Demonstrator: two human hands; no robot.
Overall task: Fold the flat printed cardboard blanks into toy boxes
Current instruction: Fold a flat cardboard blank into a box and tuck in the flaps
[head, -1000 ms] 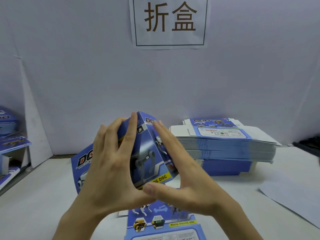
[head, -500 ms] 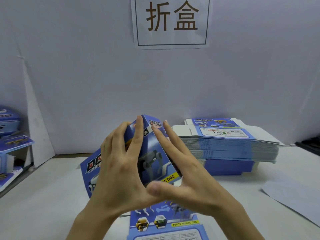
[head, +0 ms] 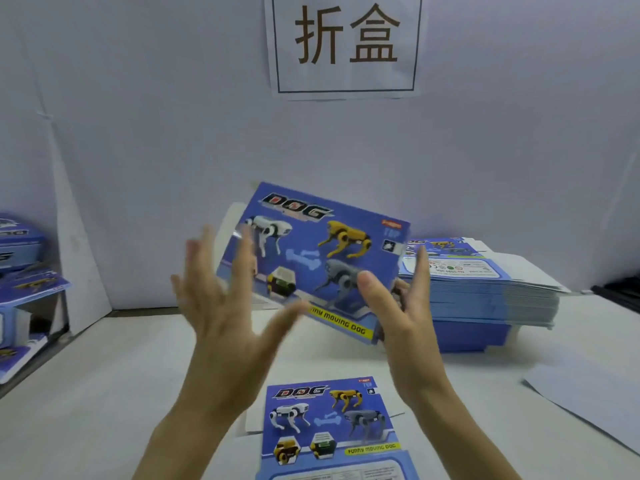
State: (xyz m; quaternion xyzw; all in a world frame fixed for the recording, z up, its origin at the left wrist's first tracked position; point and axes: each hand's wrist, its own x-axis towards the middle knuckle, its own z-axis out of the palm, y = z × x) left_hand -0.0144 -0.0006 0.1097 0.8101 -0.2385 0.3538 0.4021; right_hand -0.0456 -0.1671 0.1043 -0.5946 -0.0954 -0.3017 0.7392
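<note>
1. Since half a second ago you have turned the box [head: 311, 258] so that its broad printed face, the one with three dogs, looks at you. Both hands were wrapped over one corner then, and now they have come apart.
2. Your right hand [head: 401, 306] holds the box near its lower right corner. The thumb lies on the printed face, the fingers are behind it, and the forefinger points straight up along the right edge.
3. Your left hand [head: 225, 306] is spread wide with straight fingers at the box's left edge. It is blurred, so you cannot tell whether it touches the card.
4. The box hangs in the air, tilted down to the right, just left of the stack of blanks [head: 485, 292] and covering the stack's left end.
5. That stack lies on the white table [head: 104, 393], a white label panel showing on its top blank.
6. Nearer to you than the stack and to its left, one loose blank [head: 329, 420] lies flat on the table between your forearms, printed side up.
7. Far left of the stack, past the table's edge, more blue printed boxes [head: 20, 271] are piled, partly cut off.
8. Right of the stack and nearer to you lies a white sheet of paper [head: 588, 393]. Beyond the stack's right end sits a dark object [head: 620, 292], too cut off to identify.
9. Behind the stack rises a plain white wall [head: 138, 150]. Above and left of the stack it carries a paper sign [head: 346, 43] with two large dark characters in a thin frame.
</note>
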